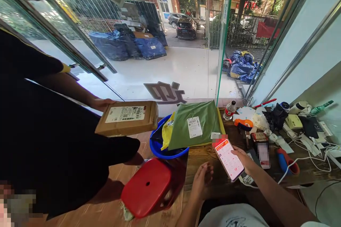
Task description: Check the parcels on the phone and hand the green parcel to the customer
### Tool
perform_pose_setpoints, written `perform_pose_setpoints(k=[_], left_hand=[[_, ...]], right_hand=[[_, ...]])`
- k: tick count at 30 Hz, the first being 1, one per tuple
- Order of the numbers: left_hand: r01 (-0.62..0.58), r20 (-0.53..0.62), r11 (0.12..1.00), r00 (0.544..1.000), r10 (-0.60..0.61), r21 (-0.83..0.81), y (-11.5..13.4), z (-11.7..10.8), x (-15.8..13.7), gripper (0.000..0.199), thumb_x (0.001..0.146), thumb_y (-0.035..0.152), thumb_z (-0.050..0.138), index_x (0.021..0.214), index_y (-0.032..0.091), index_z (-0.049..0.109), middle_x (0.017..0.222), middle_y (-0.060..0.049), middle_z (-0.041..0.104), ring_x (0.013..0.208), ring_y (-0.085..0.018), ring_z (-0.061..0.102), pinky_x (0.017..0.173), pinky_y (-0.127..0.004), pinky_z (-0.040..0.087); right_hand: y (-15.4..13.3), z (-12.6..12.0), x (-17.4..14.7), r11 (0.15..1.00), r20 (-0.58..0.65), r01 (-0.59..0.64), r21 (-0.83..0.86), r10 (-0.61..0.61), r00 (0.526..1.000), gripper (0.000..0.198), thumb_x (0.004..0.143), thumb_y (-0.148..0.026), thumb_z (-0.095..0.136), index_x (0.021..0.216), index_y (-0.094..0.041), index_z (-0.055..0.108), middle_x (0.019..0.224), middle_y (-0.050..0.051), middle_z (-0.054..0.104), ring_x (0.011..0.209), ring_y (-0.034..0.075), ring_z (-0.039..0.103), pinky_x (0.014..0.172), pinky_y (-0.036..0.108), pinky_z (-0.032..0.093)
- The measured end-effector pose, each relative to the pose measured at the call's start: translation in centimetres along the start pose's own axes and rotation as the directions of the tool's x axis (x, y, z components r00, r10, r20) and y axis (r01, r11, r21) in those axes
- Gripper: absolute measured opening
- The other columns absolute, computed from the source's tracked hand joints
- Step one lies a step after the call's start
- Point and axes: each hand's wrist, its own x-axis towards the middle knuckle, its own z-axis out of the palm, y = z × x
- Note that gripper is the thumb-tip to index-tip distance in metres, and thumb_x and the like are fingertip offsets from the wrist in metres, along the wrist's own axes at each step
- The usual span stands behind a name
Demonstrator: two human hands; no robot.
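My right hand (243, 159) holds a smartphone (229, 159) above the wooden table, thumb over its lit screen, which shows a pink and red page. My left hand (203, 177) hangs at the table's front edge, left of the phone, its fingers loosely bent and apart with nothing seen in them. Beyond both hands lies a green mailing bag (197, 124) with a white label, resting over a yellow bag (167, 131). At the left, another person's hand (103, 104) grips a taped cardboard box (128, 117) with a shipping label.
A blue bin (154, 145) and red stool (147, 184) stand left of the table (197, 159). A water bottle (229, 110), orange tape cutter (243, 124), labels and cables crowd its right side. Glass doors rise beyond; blue sacks (150, 48) lie outside.
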Motion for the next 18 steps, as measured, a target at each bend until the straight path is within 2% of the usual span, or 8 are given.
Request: perform_pose_setpoints(k=[4, 7, 9, 13, 15, 18], left_hand=[[-0.016, 0.068, 0.999, 0.998, 0.018, -0.031, 1.9, -0.7, 0.8, 0.042, 0.066, 0.046, 0.078, 0.099, 0.02, 0.075, 0.092, -0.011, 0.078, 0.078, -0.022, 0.072, 0.064, -0.028, 0.051], [-0.055, 0.219, 0.997, 0.974, 0.064, -0.045, 3.0, 0.3, 0.8, 0.057, 0.061, 0.053, 0.084, 0.107, 0.02, 0.077, 0.101, -0.012, 0.078, 0.089, -0.025, 0.072, 0.071, -0.03, 0.054], [-0.06, 0.253, 0.996, 0.964, 0.076, -0.069, 3.1, 1.5, 0.7, 0.061, 0.059, 0.058, 0.085, 0.107, 0.02, 0.078, 0.102, -0.012, 0.078, 0.091, -0.025, 0.071, 0.073, -0.031, 0.055], [-0.027, 0.141, 0.991, 0.989, 0.046, -0.131, 1.8, 4.2, 1.3, 0.049, 0.069, 0.058, 0.077, 0.098, 0.018, 0.077, 0.099, -0.014, 0.077, 0.081, -0.025, 0.07, 0.067, -0.034, 0.055], [-0.02, 0.07, 0.99, 0.997, 0.03, -0.139, 1.5, 4.8, 2.3, 0.042, 0.074, 0.054, 0.073, 0.096, 0.018, 0.075, 0.096, -0.014, 0.076, 0.078, -0.026, 0.071, 0.064, -0.035, 0.054], [-0.05, -0.149, 0.984, 0.988, 0.024, -0.171, 2.8, 4.3, 4.8, 0.03, 0.084, 0.045, 0.069, 0.101, 0.021, 0.066, 0.103, -0.014, 0.074, 0.088, -0.028, 0.073, 0.063, -0.034, 0.054]], right_hand=[[-0.7, 0.8, 0.4, 1.0, -0.006, 0.01, -0.006, -0.01, 1.0, 0.055, 0.06, -0.051, 0.093, 0.101, -0.019, 0.073, 0.097, 0.008, 0.081, 0.088, 0.028, 0.075, 0.087, 0.04, 0.052], [-1.2, 1.0, 1.1, 1.0, 0.005, 0.003, -0.01, -0.003, 1.0, 0.056, 0.058, -0.05, 0.095, 0.099, -0.02, 0.073, 0.096, 0.007, 0.081, 0.086, 0.025, 0.074, 0.082, 0.035, 0.052], [-1.3, 1.0, 1.8, 1.0, 0.02, -0.008, -0.03, 0.008, 1.0, 0.056, 0.058, -0.052, 0.094, 0.098, -0.019, 0.072, 0.092, 0.007, 0.081, 0.083, 0.025, 0.074, 0.079, 0.035, 0.051], [-1.5, 0.6, 3.2, 0.999, 0.083, -0.042, -0.027, 0.044, 0.996, 0.054, 0.063, -0.052, 0.091, 0.099, -0.018, 0.071, 0.091, 0.008, 0.08, 0.084, 0.027, 0.075, 0.078, 0.035, 0.051], [-1.9, 0.6, 3.6, 0.996, 0.135, -0.094, 0.011, 0.091, 0.987, 0.054, 0.066, -0.053, 0.088, 0.101, -0.016, 0.071, 0.093, 0.01, 0.08, 0.087, 0.027, 0.075, 0.081, 0.035, 0.052], [-3.1, 1.0, 3.7, 0.975, 0.237, -0.221, 0.026, 0.209, 0.949, 0.058, 0.07, -0.059, 0.084, 0.102, -0.014, 0.071, 0.093, 0.011, 0.08, 0.088, 0.028, 0.075, 0.083, 0.036, 0.054]])
